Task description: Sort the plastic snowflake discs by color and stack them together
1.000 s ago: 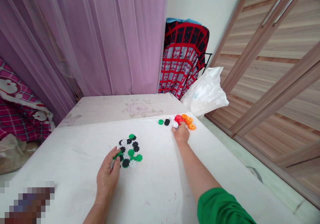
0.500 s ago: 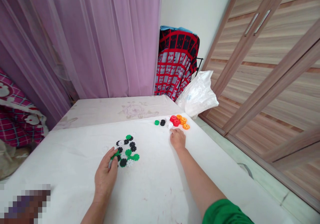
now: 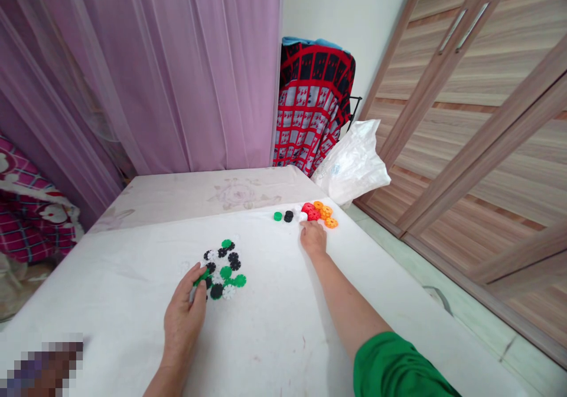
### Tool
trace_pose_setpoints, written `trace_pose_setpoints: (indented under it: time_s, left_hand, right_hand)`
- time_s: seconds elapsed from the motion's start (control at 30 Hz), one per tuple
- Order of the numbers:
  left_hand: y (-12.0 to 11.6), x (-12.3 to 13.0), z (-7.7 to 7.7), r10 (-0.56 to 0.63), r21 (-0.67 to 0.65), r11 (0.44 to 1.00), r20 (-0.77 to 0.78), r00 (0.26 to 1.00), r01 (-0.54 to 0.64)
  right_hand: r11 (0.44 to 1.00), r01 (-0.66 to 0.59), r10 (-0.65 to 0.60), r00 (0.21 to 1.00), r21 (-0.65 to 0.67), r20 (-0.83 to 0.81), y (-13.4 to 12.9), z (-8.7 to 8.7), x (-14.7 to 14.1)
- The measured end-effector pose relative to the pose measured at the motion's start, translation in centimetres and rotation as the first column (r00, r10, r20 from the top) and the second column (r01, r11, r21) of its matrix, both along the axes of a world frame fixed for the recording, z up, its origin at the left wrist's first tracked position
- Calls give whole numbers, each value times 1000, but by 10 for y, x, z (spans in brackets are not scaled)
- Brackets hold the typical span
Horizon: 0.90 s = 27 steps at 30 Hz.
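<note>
Right hand (image 3: 313, 238) — drawn slightly nearer since a second ago, off the red discs (image 3: 311, 211); now beside the white stack (image 3: 303, 216), far right, grip undeterminable. Left hand (image 3: 185, 309) — left of the mixed disc pile (image 3: 225, 272), thumb and fingers apart about a green disc (image 3: 202, 276), clamping undeterminable.

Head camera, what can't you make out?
In the head view:
Whether the right hand holds anything: hidden by its back.
Part of the green disc at the left hand: covered by fingers.
Bottom-left object: blurred by pixelation.
Green sleeve: cut off by the bottom edge.
</note>
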State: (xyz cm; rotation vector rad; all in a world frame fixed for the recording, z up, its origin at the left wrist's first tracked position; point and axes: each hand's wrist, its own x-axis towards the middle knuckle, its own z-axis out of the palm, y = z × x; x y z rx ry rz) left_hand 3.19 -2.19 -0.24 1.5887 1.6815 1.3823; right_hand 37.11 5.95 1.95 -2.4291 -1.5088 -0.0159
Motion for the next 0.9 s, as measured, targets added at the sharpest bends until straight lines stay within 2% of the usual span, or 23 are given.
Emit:
trace_pose_setpoints:
  time_s: [0.67,0.9]
  left_hand:
    - [0,0,1,-8,-14,1000,6,1000,8]
    - [2,1,0,4,-17,1000,36,999,-3]
  right_hand:
    - [998,-34,37,998,59,-42,-1,2,0]
    - [993,-82,87,994,86,-59,-17,2,-7]
